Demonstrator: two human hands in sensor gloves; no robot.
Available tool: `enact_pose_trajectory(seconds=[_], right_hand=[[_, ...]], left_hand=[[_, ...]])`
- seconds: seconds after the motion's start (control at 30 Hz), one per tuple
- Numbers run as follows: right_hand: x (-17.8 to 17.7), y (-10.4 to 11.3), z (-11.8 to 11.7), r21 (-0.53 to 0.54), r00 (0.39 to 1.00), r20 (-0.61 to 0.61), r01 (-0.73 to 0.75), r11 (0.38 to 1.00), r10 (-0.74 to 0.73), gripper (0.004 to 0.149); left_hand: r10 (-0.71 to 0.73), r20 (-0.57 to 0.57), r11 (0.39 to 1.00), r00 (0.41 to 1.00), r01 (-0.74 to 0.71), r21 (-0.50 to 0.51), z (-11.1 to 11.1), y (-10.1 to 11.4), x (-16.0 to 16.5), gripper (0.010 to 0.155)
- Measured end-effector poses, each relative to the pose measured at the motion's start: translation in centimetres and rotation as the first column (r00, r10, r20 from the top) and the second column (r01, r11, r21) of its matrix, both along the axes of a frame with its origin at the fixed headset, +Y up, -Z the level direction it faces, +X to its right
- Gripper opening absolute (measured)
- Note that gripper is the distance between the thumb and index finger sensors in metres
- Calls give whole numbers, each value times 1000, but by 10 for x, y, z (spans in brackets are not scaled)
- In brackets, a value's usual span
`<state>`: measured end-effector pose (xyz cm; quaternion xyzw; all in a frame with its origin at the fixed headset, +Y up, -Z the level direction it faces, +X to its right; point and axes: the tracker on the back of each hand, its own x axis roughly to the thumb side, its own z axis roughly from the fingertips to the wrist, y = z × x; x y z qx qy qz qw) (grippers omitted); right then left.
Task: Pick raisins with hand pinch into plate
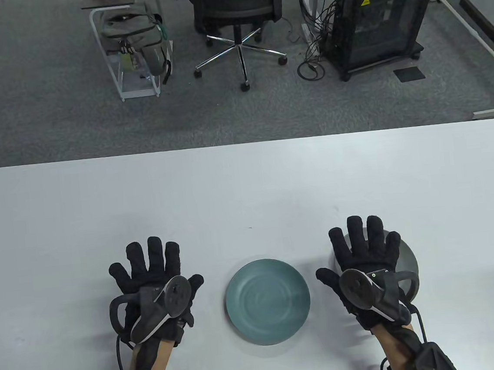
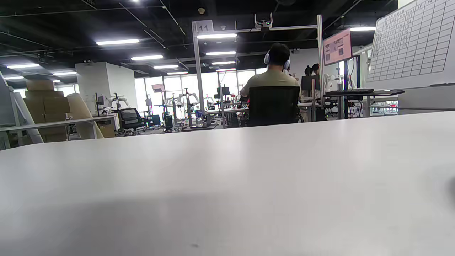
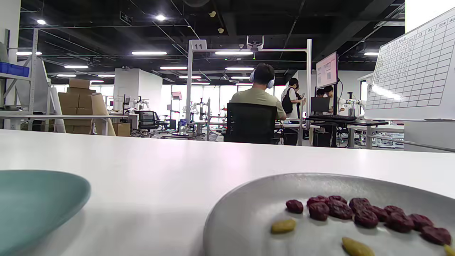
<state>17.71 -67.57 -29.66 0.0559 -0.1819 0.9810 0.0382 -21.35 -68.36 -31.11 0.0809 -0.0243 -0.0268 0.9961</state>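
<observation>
A teal plate [image 1: 268,300] sits empty on the white table near its front edge; its rim also shows in the right wrist view [image 3: 39,199]. A grey plate [image 1: 407,253] lies to its right, mostly hidden under my right hand [image 1: 366,247]. In the right wrist view the grey plate [image 3: 249,213] holds several dark red raisins [image 3: 355,211] and a few yellow-green ones [image 3: 283,225]. My right hand is spread open, palm down, over the grey plate. My left hand [image 1: 150,268] is spread open, palm down, left of the teal plate, holding nothing. No fingers show in either wrist view.
The white table [image 1: 247,185] stretches far beyond the plates. Behind it on the floor stand an office chair [image 1: 237,15], a wire rack with a bag [image 1: 132,39] and a black cabinet [image 1: 381,15].
</observation>
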Motion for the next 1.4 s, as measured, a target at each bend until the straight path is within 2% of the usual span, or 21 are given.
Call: enact_pose_trajectory(seconds=[0.27, 0.4, 0.47, 0.73, 0.9, 1.0, 1.17, 1.4], right_hand=[[4, 1, 0, 11, 999, 14, 30, 999, -30, 86], [15, -1, -5, -5, 998, 39, 52, 999, -52, 86], [24, -5, -9, 28, 994, 71, 81, 996, -83, 85], [55, -15, -21, -97, 971, 177, 181, 979, -162, 85], [62, -18, -24, -92, 964, 221, 174, 980, -151, 85], [74, -17, -24, -72, 939, 296, 204, 976, -175, 83], [101, -21, -24, -48, 861, 416, 341, 939, -291, 81], [138, -28, -23, -97, 746, 600, 428, 899, -290, 76]], left_hand=[[17, 29, 999, 999, -18, 38, 5, 3, 7, 85], [21, 33, 999, 999, -22, 33, 5, 2, 9, 85], [30, 35, 999, 999, -31, 28, 6, 2, 9, 85], [43, 46, 999, 998, -43, -4, 5, -3, 12, 85], [60, 61, 998, 996, -59, -19, 4, -6, 15, 85], [59, 66, 998, 996, -57, -27, 4, -7, 17, 85], [74, 78, 997, 994, -73, -22, 5, -7, 19, 86], [67, 95, 997, 993, -64, -40, 6, -8, 25, 86]])
